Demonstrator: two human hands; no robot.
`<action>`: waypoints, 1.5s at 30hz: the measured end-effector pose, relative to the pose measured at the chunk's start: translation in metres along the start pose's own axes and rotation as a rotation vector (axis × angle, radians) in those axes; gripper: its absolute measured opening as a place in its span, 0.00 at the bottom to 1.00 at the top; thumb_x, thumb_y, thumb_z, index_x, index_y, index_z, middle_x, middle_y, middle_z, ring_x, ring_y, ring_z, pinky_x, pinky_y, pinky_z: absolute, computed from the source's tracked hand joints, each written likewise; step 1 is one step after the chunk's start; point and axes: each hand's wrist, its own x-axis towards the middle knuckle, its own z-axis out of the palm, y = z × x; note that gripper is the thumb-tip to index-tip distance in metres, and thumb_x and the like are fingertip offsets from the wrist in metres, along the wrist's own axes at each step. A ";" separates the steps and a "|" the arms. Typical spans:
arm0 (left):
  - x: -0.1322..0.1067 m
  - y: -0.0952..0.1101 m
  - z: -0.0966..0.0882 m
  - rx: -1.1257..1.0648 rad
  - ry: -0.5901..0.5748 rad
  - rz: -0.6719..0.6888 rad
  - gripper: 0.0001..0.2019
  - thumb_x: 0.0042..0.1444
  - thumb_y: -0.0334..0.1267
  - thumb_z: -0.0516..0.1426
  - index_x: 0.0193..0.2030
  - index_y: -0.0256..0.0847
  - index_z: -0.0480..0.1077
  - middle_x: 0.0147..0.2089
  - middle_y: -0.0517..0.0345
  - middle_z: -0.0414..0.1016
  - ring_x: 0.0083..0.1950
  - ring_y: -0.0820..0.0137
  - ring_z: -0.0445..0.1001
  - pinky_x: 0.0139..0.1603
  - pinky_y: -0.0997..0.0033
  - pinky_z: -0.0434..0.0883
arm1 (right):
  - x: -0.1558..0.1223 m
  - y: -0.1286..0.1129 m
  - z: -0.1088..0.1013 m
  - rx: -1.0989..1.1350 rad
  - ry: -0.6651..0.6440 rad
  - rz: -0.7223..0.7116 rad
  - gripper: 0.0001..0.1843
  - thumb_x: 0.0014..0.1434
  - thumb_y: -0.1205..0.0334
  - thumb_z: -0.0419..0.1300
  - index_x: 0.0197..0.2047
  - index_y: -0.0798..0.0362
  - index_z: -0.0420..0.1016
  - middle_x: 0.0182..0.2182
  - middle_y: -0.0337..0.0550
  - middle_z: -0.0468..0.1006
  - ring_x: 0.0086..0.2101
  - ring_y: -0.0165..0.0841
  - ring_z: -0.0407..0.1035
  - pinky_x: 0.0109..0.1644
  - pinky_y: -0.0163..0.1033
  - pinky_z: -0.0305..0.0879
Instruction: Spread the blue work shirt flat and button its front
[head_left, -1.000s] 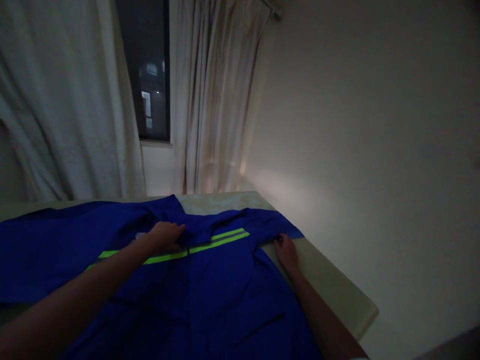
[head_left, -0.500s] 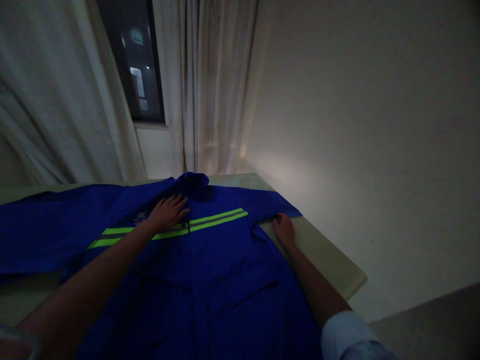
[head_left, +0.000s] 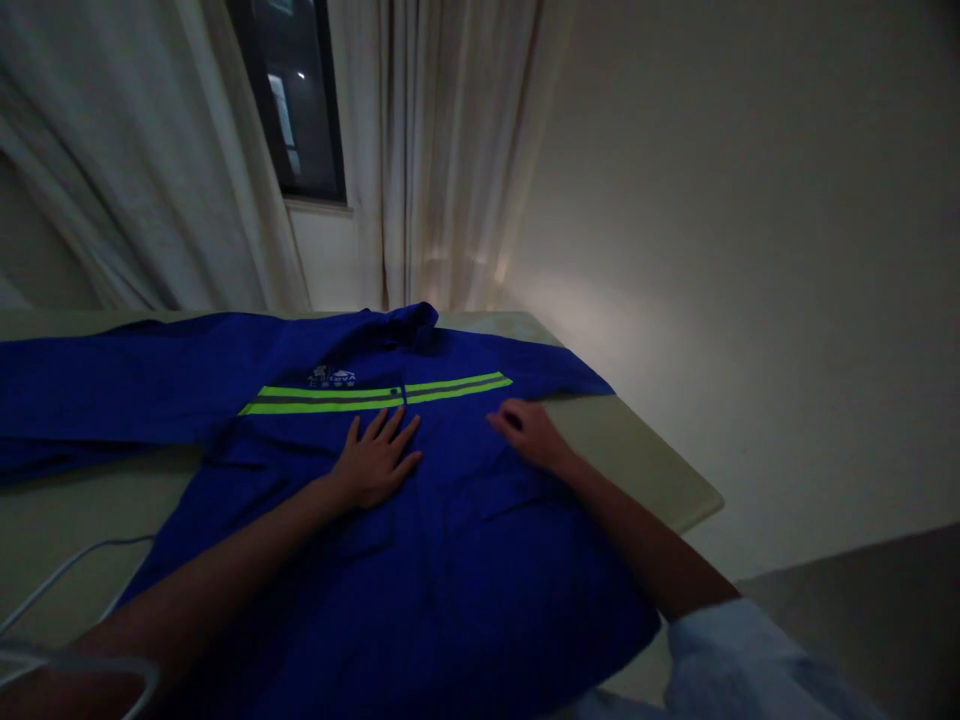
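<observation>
On the table (head_left: 652, 470): our blue jacket (head_left: 480, 600) lies front up, sleeves (head_left: 112, 380) out.
Left hand (head_left: 375, 465): fingers fanned wide on the jacket, just below the stripe (head_left: 322, 402).
Right hand (head_left: 527, 433): curled narrow over the jacket; can't tell if we're pinching any.
Smoothing: we'd probably sweep lightly outward from the middle, so creases don't bunch.
Count: one jacket, two sleeves, two hands, one window (head_left: 300, 110).

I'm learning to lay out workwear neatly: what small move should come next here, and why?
Probably sweep the left hand toward the creases below the yellow-green stripe: it lies open on the jacket, close to them, and the surface looks uneven there. The right hand is curled over the other side; whether it grips anything is unclear.
</observation>
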 end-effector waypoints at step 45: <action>-0.039 0.033 -0.010 -0.871 0.023 -0.094 0.10 0.71 0.48 0.55 0.45 0.49 0.74 0.43 0.64 0.80 0.51 0.62 0.76 0.66 0.52 0.62 | 0.000 -0.044 0.064 0.104 -0.095 -0.637 0.14 0.76 0.56 0.55 0.43 0.53 0.79 0.36 0.46 0.79 0.36 0.34 0.73 0.39 0.38 0.67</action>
